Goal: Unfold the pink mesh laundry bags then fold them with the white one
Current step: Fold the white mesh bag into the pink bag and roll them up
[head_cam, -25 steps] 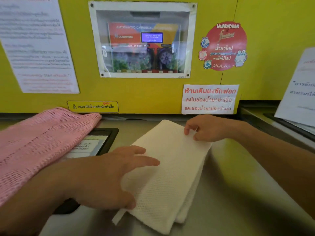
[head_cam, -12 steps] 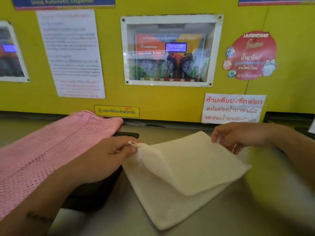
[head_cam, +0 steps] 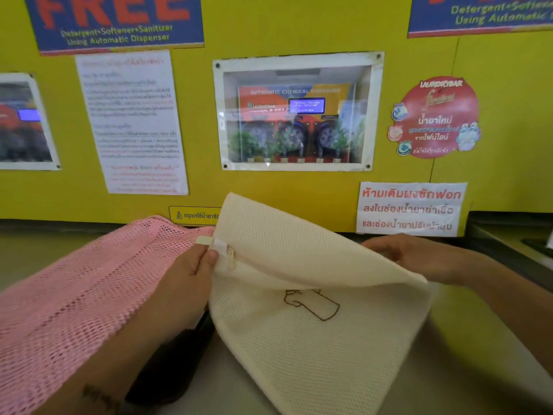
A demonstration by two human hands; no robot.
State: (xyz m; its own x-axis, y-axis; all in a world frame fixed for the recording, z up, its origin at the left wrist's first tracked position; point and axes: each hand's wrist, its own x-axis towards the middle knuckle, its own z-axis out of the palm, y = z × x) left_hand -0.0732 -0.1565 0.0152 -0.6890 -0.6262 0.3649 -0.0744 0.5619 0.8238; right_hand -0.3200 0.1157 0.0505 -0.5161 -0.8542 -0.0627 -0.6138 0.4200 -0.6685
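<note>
white bag (head_cam: 314, 348) half-open on the counter, flap lifted toward 12 | left hand (head_cam: 191, 280) pinches zipper corner at 9 | right hand (head_cam: 401, 256) grips far edge at 3 (fingers partly hidden) | pink bag (head_cam: 74, 295) flat at 9, nearer the left

Bare counter (head_cam: 466, 348) lay open to the right of and below the right hand's fingers (head_cam: 386, 245). Behind both hands' fingertips the yellow wall (head_cam: 329, 202) closed the way. Left of the left hand's fingers (head_cam: 206, 259) the pink bag (head_cam: 74, 295) covered the counter, and a dark panel (head_cam: 167, 369) lay under that wrist. Between the hands, the white bag (head_cam: 299, 354) filled the room, its upper layer lifted.
</note>
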